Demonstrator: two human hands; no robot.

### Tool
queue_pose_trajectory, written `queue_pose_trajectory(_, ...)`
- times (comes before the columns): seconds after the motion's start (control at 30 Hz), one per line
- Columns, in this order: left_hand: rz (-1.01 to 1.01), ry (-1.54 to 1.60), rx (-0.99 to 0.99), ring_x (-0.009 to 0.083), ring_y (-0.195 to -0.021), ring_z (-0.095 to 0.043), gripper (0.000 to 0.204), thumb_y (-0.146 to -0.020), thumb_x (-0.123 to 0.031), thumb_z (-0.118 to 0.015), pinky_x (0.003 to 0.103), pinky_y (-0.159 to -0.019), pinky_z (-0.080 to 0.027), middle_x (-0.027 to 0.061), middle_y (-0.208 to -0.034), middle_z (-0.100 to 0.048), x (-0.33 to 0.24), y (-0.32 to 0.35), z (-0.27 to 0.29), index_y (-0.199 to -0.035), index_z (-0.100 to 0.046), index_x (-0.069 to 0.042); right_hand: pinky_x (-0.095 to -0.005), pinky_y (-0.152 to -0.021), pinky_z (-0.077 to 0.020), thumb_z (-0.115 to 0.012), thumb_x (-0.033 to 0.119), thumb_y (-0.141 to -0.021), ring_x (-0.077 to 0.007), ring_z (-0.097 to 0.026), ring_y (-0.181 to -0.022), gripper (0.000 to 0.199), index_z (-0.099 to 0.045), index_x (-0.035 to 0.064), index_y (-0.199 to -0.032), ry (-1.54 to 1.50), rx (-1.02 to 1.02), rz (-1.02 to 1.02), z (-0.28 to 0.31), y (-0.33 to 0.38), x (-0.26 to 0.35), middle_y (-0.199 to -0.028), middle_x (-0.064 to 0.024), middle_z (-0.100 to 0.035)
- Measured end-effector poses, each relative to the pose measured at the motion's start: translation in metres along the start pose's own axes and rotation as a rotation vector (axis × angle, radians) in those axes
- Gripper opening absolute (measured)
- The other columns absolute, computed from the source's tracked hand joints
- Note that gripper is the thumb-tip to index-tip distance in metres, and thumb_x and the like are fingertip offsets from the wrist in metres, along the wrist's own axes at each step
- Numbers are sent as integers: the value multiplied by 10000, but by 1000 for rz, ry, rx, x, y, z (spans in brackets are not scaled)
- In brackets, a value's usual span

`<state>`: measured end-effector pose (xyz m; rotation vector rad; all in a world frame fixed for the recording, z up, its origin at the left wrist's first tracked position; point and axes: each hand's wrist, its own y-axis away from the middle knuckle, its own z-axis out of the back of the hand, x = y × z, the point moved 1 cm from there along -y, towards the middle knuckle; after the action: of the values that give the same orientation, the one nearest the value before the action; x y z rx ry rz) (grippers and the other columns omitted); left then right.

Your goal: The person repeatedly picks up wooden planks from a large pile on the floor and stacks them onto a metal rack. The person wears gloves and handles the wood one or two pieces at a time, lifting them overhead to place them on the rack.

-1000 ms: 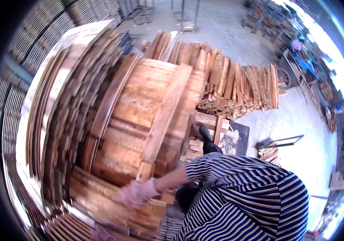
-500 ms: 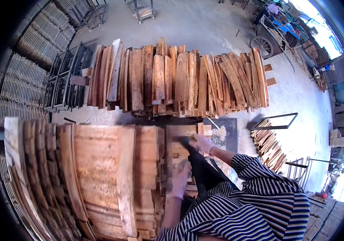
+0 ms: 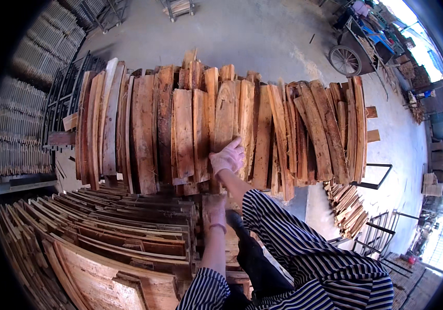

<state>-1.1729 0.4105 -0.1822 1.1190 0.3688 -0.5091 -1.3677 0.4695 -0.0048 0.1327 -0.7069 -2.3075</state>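
Note:
A wide pile of rough wooden boards [image 3: 145,129], some with bark edges, lies across the middle, the boards pointing away from me. My right hand [image 3: 228,156], in a pale pink glove, reaches forward with its fingers curled round the near end of one light-brown plank [image 3: 224,113]. Lower down, my left hand [image 3: 214,209], gloved the same, hangs just short of the pile's near side, beside the stacked wood on the left. Motion blur smears its fingers, and whether it touches anything is unclear.
Stacked boards and panels [image 3: 123,243] fill the lower left. Black metal racks [image 3: 69,98] stand beyond them. To the right lie a small heap of sticks [image 3: 344,206] and a black metal frame [image 3: 379,175]. A spoked-wheel cart [image 3: 345,59] stands at the far right.
I have moved forward to the board pile, which now appears closer. My right hand has gone from low beside my leg onto a plank; my left hand has come forward too.

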Motion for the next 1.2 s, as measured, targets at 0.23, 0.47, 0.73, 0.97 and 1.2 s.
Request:
queue_pose_trajectory(0.23, 306, 820, 177, 266, -1270, -576, 871, -871, -540, -781, 394, -1059, -460, 121, -1501, -537, 68, -26, -9, -1546, -443, -106, -265, -685, -620, -792, 118, -819, -196, -612, -999, 625, -407, 108, -1311, -631, 441, 468, 30, -31, -64, -1202, -118, -578)
queue_pose_trajectory(0.47, 275, 665, 392, 186, -1079, -667, 543, -912, -279, -802, 306, -887, -550, 56, -1333, -677, -18, 25, -57, -1386, -623, -80, -444, -1068, -503, -833, 251, -763, -333, -539, -1339, 945, -327, -9, -1517, -54, -208, 217, 106, -135, -186, -1431, -208, -520)
queue_pose_trajectory(0.73, 375, 641, 263, 171, -1093, -662, 935, -731, -323, -953, 295, -912, -540, 128, -1232, -691, 23, -3, -52, -1428, -489, 92, -441, -911, -635, -769, 112, -843, -282, -633, -1180, 748, -371, 26, -1470, -575, 222, 396, 80, -46, -133, -1291, -143, -587)
queue_pose_trajectory(0.97, -335, 253, -5, 201, -1054, -667, 491, -895, -58, -765, 292, -921, -552, 114, -1236, -683, -107, 152, -1, -1343, -578, 11, -486, -1100, -496, -807, 163, -860, -343, -577, -1243, 878, -305, 67, -1573, -1036, 546, 168, 62, -66, -102, -1379, -141, -580)
queue_pose_trajectory(1.2, -919, -201, -135, 295, -914, -615, 493, -922, -310, -774, 349, -780, -538, 219, -1071, -567, -153, 280, 16, -1206, -543, 19, -413, -882, -610, -846, 413, -828, -287, -686, -1017, 720, -561, -17, -1329, -1124, 1019, 130, 126, -32, -149, -1151, -146, -691)
